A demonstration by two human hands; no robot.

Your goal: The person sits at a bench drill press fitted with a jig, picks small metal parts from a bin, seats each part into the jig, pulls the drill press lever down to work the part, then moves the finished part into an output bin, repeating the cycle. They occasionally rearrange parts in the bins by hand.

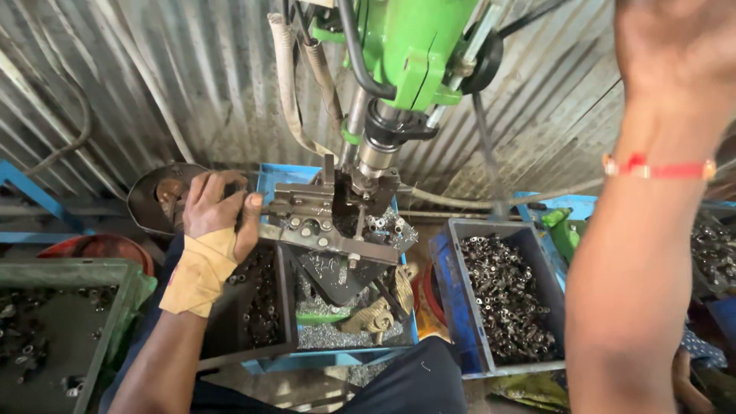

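Drill press [414,46], green and bulky, hangs over the middle of the scene, its spindle [378,149] coming down onto a steel jig [330,218] bolted above a blue tray [337,356]. Corrugated metal sheet [153,84] forms the wall behind it, with hoses [295,84] looping down beside the column.

Right arm [644,253] fills the near right side, raised toward the top of the picture; a red thread band [659,169] circles its wrist. The right hand [675,38] is cut off by the upper edge, so I cannot tell whether its fingers are together or apart, or what they hold.

A dark crate [468,307] stands to the right of the tray, heaped with small metal nuts [506,299]. A green bin [115,307] sits at far left with a few scattered parts, and a black bin [230,330] lies between it and the tray, holding more dark nuts.

Left hand [218,211] reaches in from below, its wrist wrapped in a tan bandage [201,272]. Its fingers are curled tight around the left end of the jig, thumb pressed against the metal bar. A round dark dish [149,195] lies just behind that hand.

Metal shavings [337,333] cover the tray floor under the jig, beside a knot of rope [376,314].
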